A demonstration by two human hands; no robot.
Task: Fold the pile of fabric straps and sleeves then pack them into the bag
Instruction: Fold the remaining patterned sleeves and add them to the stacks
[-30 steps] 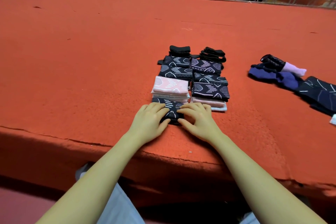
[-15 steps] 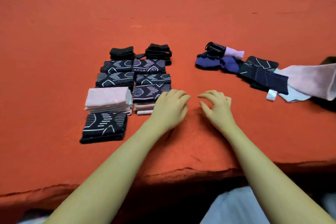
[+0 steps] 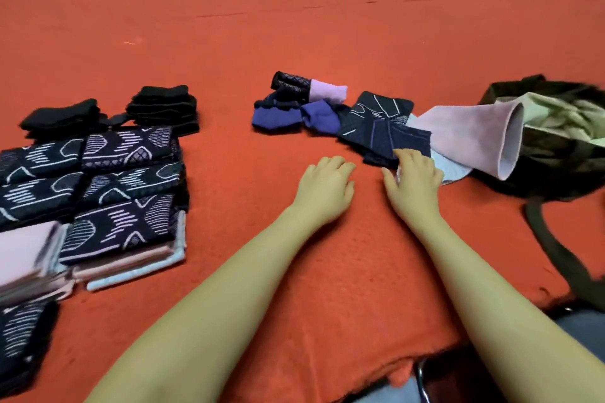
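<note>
Both hands moved rightward; right hand (image 3: 414, 178) fingers, spread, seemingly touch navy sleeve (image 3: 389, 136); left hand (image 3: 325, 188) relaxed.

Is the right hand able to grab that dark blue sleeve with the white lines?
Probably yes. The right hand already has its fingertips at the near edge of the dark blue sleeve, and nothing lies on top of it. The left hand rests beside it, out of the way.

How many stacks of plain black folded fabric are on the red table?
2. The left black stack sits behind the patterned folded pieces; the right black stack is beside it. More may lie beyond the left edge.
</note>
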